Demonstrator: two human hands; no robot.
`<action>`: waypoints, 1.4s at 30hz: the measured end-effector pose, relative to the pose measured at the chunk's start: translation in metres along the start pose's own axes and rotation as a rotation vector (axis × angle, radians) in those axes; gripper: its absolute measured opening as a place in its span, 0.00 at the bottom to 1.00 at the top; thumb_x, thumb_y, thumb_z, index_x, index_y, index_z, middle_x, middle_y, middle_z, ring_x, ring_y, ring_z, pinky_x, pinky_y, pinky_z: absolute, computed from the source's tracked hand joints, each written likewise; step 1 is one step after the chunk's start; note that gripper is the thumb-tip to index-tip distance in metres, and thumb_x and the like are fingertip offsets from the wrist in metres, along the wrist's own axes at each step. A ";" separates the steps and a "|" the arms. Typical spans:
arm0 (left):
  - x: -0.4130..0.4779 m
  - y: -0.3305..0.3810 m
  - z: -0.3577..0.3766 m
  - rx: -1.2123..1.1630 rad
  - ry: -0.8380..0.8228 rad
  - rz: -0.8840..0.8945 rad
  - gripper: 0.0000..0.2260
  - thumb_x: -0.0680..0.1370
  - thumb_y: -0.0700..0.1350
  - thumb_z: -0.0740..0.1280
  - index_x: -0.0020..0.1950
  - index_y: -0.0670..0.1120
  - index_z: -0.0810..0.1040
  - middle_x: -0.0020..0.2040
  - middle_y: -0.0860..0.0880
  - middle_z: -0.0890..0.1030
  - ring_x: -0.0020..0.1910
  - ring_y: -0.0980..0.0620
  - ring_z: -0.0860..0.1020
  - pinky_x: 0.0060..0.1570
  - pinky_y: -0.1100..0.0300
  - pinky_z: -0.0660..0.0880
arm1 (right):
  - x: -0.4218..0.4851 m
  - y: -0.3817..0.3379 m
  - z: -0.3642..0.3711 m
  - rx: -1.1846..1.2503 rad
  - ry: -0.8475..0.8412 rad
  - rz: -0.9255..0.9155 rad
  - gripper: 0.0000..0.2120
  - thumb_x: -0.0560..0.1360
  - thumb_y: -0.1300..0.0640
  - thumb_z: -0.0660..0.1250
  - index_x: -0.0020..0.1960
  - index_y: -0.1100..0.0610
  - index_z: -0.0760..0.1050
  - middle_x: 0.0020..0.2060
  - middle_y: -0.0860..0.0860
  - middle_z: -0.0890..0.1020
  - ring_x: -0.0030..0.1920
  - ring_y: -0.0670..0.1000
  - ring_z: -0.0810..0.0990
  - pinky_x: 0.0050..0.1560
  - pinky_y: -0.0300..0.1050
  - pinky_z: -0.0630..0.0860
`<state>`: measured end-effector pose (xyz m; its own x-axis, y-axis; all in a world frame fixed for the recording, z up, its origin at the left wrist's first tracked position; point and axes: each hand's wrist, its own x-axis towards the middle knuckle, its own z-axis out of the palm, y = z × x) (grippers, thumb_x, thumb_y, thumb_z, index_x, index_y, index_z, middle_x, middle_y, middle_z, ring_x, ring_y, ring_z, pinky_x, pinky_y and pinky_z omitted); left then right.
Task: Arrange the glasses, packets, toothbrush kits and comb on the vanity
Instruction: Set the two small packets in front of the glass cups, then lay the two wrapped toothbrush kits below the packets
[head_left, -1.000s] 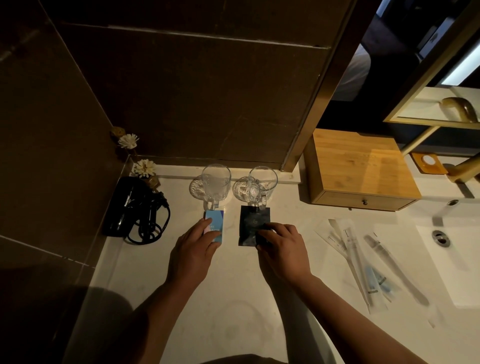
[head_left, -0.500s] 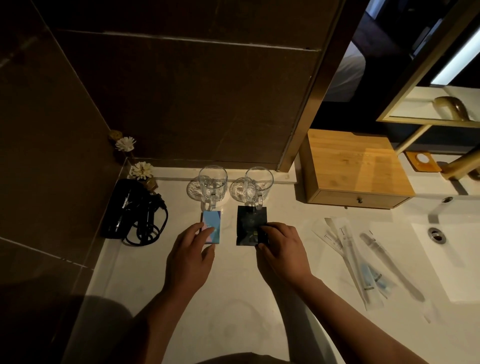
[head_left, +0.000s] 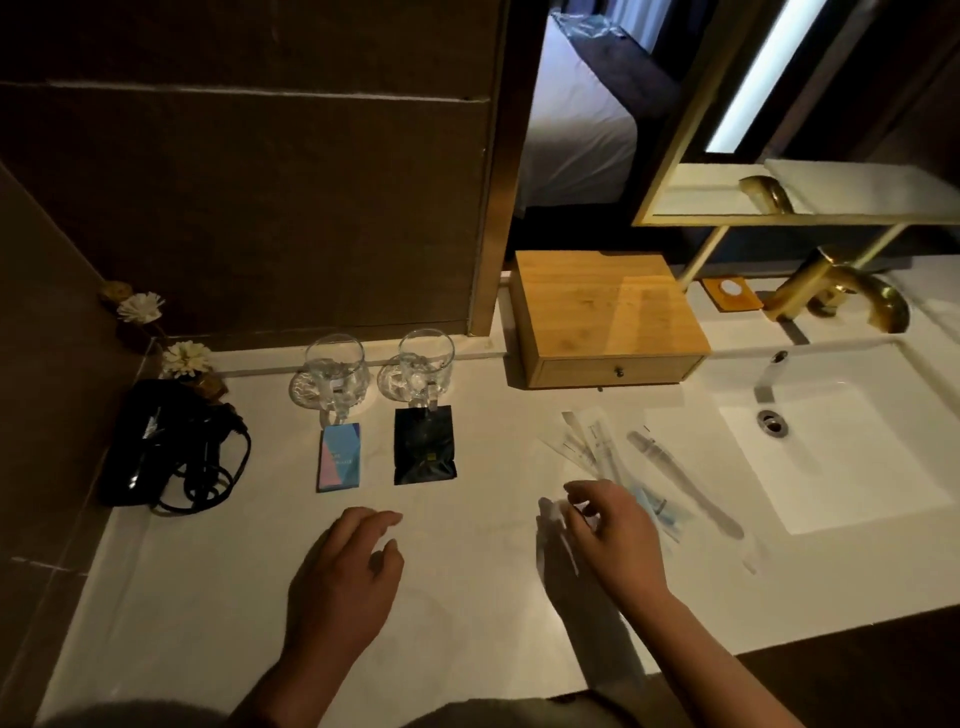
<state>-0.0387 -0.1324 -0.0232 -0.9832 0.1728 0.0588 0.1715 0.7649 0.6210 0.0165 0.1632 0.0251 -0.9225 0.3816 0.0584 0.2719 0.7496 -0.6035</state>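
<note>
Two glass mugs stand on coasters at the back of the white vanity. In front of them lie a blue-and-pink packet and a black packet, side by side. Clear-wrapped toothbrush kits and a long wrapped comb lie fanned out right of centre. My left hand hovers empty below the packets, fingers loosely curled. My right hand is over the near ends of the wrapped kits, fingers apart; whether it touches them is unclear.
A black hair dryer with coiled cord lies at the left. A wooden drawer box stands at the back. The sink and gold tap are at the right. White flowers stand in the back left corner.
Both hands have let go of the packets. The left hand drew back toward me; the right hand moved right to the wrapped kits. The camera view shifted right.
</note>
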 end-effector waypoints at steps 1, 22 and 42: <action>0.000 0.013 0.007 -0.019 -0.033 0.017 0.13 0.76 0.52 0.62 0.59 0.64 0.72 0.56 0.66 0.73 0.52 0.59 0.80 0.44 0.53 0.82 | -0.002 0.009 -0.009 -0.006 0.029 0.021 0.10 0.76 0.55 0.69 0.57 0.49 0.80 0.48 0.46 0.82 0.45 0.45 0.79 0.46 0.45 0.81; 0.049 0.249 0.157 0.293 -0.320 -0.158 0.25 0.71 0.61 0.67 0.62 0.49 0.72 0.57 0.47 0.83 0.51 0.44 0.83 0.42 0.53 0.78 | 0.015 0.118 -0.070 -0.252 -0.125 0.020 0.07 0.75 0.51 0.66 0.48 0.54 0.78 0.46 0.50 0.76 0.49 0.54 0.74 0.43 0.48 0.74; 0.014 0.146 0.072 -0.541 0.027 -0.366 0.09 0.74 0.44 0.75 0.41 0.60 0.85 0.38 0.57 0.87 0.35 0.58 0.85 0.31 0.69 0.78 | 0.039 0.104 -0.114 0.673 -0.091 0.182 0.05 0.73 0.58 0.73 0.43 0.48 0.81 0.38 0.47 0.85 0.40 0.49 0.84 0.34 0.41 0.83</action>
<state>-0.0228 0.0265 0.0118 -0.9746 -0.0605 -0.2156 -0.2230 0.3502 0.9098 0.0399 0.3178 0.0556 -0.9059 0.3999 -0.1393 0.2225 0.1694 -0.9601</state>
